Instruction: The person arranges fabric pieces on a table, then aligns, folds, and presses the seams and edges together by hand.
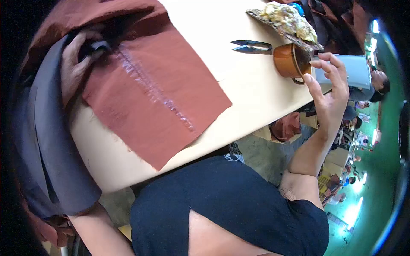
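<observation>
A reddish-brown cloth (188, 81) lies over the table, with a shiny, crinkled strip (156, 94) running down its middle. At its upper left, my left hand (73, 64) is curled into the cloth's shadowed folds, with a small dark, glossy shape (100, 46) by the thumb and fingers; shadow hides part of the grip. My right hand (332, 83) is raised beside a brown mug (285, 60), thumb and fingers bent and apart, with nothing visible between them. Thread snips (252, 46) lie left of the mug.
A pale, lumpy mass on cardboard (290, 23) stands behind the mug. A dark grey cloth (64, 136) hangs over my left forearm. Below the table (256, 106), a box holds reddish cloth (287, 127). Other people (379, 83) are in the background at right.
</observation>
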Available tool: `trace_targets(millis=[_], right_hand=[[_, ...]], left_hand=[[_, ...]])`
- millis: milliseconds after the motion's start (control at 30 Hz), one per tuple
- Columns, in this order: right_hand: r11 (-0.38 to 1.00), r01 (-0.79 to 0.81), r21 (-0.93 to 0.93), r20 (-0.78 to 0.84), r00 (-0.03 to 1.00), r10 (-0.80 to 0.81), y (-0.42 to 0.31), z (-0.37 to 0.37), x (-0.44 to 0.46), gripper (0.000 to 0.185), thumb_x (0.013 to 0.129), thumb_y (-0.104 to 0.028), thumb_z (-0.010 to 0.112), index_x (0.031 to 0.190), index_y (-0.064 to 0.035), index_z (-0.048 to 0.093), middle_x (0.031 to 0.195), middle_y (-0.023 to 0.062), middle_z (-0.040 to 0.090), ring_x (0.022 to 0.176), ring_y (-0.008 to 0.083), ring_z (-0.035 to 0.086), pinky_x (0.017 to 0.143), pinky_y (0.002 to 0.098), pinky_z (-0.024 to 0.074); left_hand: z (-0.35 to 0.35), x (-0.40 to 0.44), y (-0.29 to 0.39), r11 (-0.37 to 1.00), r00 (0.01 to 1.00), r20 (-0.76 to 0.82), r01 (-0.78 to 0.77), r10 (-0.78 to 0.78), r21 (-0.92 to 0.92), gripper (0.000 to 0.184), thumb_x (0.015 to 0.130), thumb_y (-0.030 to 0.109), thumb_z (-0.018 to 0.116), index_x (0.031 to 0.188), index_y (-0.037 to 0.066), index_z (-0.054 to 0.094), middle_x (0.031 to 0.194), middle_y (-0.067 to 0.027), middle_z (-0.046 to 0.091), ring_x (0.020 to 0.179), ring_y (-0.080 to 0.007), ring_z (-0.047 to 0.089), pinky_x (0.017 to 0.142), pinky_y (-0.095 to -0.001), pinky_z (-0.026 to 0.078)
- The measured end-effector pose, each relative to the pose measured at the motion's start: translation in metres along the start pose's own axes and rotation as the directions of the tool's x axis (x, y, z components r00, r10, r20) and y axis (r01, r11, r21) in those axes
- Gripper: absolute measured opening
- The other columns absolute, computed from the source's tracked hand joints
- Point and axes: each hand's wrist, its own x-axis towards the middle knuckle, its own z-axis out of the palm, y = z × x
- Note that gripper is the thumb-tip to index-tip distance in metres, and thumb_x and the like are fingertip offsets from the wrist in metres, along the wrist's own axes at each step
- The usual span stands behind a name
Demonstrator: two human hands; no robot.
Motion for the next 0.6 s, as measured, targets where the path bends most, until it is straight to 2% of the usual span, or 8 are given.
trace_targets(millis=[33,133,233,267,367,467,567,600], right_hand=[[0.992,-0.065,-0.105,0.057,0.996,0.071,0.015,-0.003,-0.003,0.034,0.067,-0.021,0.074,0.095,-0.0047,0.065,0.114,0.0109,0.055,0.108,0.0295,0.052,0.094,0.0379,0.0393],[0.966,-0.026,-0.256,0.187,0.979,0.076,0.044,0.009,-0.010,0.047,0.066,-0.036,0.074,0.102,-0.0059,0.065,0.126,0.0167,0.049,0.118,0.0337,0.045,0.100,0.0411,0.0341],[0.943,-0.043,-0.330,0.238,0.963,0.127,0.059,0.025,-0.012,0.058,0.063,-0.044,0.073,0.108,-0.0078,0.065,0.135,0.0224,0.040,0.125,0.0361,0.037,0.103,0.0426,0.0313],[0.937,-0.029,-0.348,0.267,0.955,0.129,0.066,0.031,-0.012,0.060,0.063,-0.044,0.074,0.110,-0.0093,0.064,0.136,0.0254,0.037,0.126,0.0377,0.036,0.104,0.0423,0.0306],[0.949,-0.090,-0.301,0.347,0.917,0.197,0.075,0.039,-0.012,0.056,0.062,-0.042,0.074,0.106,-0.0078,0.065,0.137,0.0256,0.036,0.126,0.0383,0.037,0.103,0.0427,0.0312],[0.992,-0.059,-0.114,0.185,0.979,0.079,0.073,0.025,-0.011,0.051,0.062,-0.037,0.075,0.101,-0.0072,0.065,0.137,0.0211,0.038,0.124,0.0381,0.038,0.101,0.0450,0.0336],[0.974,-0.115,-0.197,0.124,0.982,0.142,0.050,0.014,-0.017,0.046,0.062,-0.032,0.076,0.099,-0.0078,0.063,0.136,0.0138,0.041,0.123,0.0362,0.040,0.098,0.0460,0.0355],[0.946,-0.041,-0.322,0.139,0.986,0.091,0.048,0.011,-0.021,0.041,0.064,-0.031,0.075,0.097,-0.0100,0.062,0.135,0.0079,0.043,0.123,0.0327,0.041,0.095,0.0444,0.0375]], left_hand=[[0.000,0.001,-0.001,1.000,1.000,0.006,0.016,-0.016,-0.002,0.037,0.078,0.005,0.060,0.113,-0.002,0.051,0.110,-0.0142,0.056,0.105,-0.0232,0.051,0.095,-0.0315,0.036],[0.000,0.000,-0.003,0.999,0.998,0.020,0.051,-0.051,-0.004,0.040,0.078,0.004,0.059,0.116,-0.002,0.050,0.114,-0.0151,0.054,0.109,-0.0241,0.050,0.098,-0.0317,0.035],[-0.001,0.000,-0.005,0.997,0.996,0.035,0.081,-0.081,-0.004,0.042,0.079,0.002,0.058,0.119,-0.002,0.049,0.118,-0.0161,0.053,0.112,-0.0250,0.049,0.100,-0.0318,0.033],[-0.002,-0.001,-0.006,0.996,0.995,0.037,0.091,-0.090,-0.005,0.043,0.079,0.001,0.058,0.120,-0.002,0.048,0.119,-0.0164,0.052,0.113,-0.0253,0.048,0.100,-0.0318,0.033],[-0.001,-0.001,-0.002,0.992,0.991,0.029,0.129,-0.129,-0.007,0.046,0.079,-0.001,0.058,0.123,-0.002,0.047,0.123,-0.0173,0.051,0.117,-0.0262,0.047,0.103,-0.0319,0.032],[-0.001,-0.003,0.022,0.977,0.979,-0.017,0.204,-0.205,-0.052,0.041,0.078,0.002,0.060,0.117,-0.002,0.050,0.116,-0.0157,0.054,0.111,-0.0261,0.050,0.099,-0.0316,0.035],[0.001,-0.004,0.012,0.987,0.988,-0.024,0.150,-0.151,-0.057,0.036,0.078,0.006,0.060,0.112,-0.002,0.052,0.110,-0.0146,0.057,0.107,-0.0264,0.052,0.096,-0.0328,0.037],[0.001,-0.003,0.014,0.993,0.993,-0.031,0.116,-0.117,-0.030,0.036,0.078,0.007,0.060,0.112,-0.002,0.052,0.109,-0.0147,0.058,0.106,-0.0266,0.053,0.096,-0.0329,0.037]])
